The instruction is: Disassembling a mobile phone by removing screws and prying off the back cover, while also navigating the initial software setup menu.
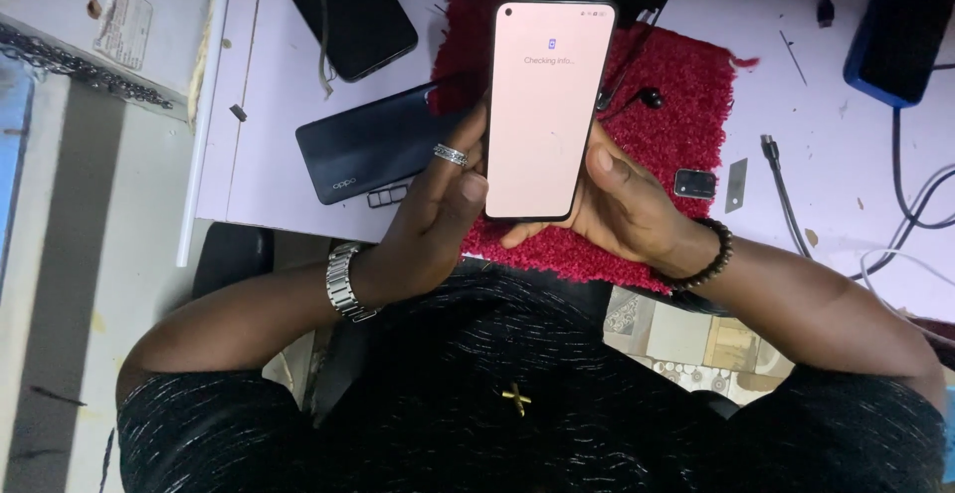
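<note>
A pale desk (269,105) carries a fuzzy red mat (686,95) and a dark phone (373,145) lying face down. Above the mat, both hands, left (433,219) and right (622,204), clasp the edges of a lit smartphone (547,105): thin, rigid, smooth glass, likely slippery and fragile.

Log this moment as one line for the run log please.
left hand: holds lit pale-screened smartphone | right hand: supports it from behind | beneath: red fuzzy mat | beside: dark blue phone face down | surface: white table
</note>
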